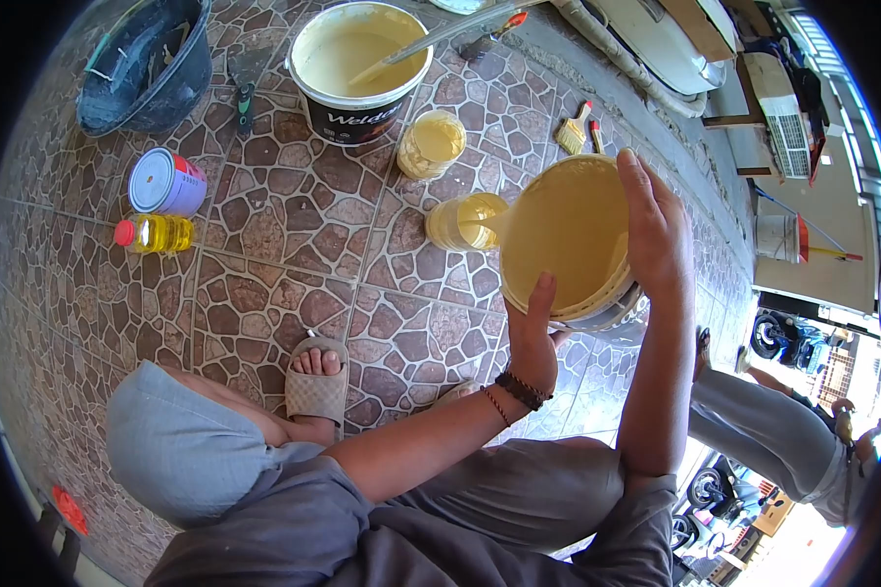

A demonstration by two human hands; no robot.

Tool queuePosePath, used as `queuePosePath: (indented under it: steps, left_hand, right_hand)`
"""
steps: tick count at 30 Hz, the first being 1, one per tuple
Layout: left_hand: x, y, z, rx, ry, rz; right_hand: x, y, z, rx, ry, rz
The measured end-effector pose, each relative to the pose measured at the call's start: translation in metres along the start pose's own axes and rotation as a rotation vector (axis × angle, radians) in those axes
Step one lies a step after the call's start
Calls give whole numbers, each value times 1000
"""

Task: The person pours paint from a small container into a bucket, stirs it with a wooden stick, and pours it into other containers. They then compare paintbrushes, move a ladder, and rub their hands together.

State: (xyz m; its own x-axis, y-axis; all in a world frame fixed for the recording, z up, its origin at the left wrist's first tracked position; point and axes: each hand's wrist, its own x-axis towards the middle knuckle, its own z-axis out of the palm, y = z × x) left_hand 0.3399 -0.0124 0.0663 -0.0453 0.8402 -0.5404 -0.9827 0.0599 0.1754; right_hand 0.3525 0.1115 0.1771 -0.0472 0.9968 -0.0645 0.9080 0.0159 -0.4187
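Note:
A paint bucket (pixel 568 235) of cream paint is tilted to the left between my hands. My left hand (pixel 533 342), with bracelets at the wrist, grips its near side, thumb over the rim. Against the far right side, my right hand (pixel 659 230) is closed round the rim and wall. A stream of paint runs from the bucket's lip into a small clear plastic container (pixel 444 227), which is partly coated in cream paint. Behind that stands a second paint-smeared container (pixel 427 149) holding cream paint. My fingers under the bucket are mostly hidden.
A large black bucket (pixel 354 119) of cream paint has a stick leaning in it. To the left are a dark tub (pixel 147 73), scraper (pixel 246 93), paint can (pixel 166 183) and yellow bottle (pixel 162 234). Brushes (pixel 575 127) lie beyond; another person (pixel 773 426) stands right.

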Motion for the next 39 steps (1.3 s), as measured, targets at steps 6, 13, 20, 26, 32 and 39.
queuePosePath:
  steps: [6, 13, 20, 26, 32, 39]
  left_hand:
    - [-1, 0, 1, 2, -5, -3]
    - [-2, -3, 0, 30, 1, 0]
    - [0, -5, -2, 25, -20, 11]
    - [2, -6, -5, -43, 37, 36]
    - [0, -5, -4, -59, 25, 36]
    - [4, -8, -7, 11, 13, 80]
  right_hand:
    - [1, 4, 1, 22, 8, -8]
    - [-1, 3, 1, 18, 9, -11]
    - [1, 7, 1, 31, 5, -23]
    - [0, 6, 3, 39, -10, -11]
    - [-3, 0, 2, -19, 20, -23]
    - [5, 15, 3, 104, -16, -12]
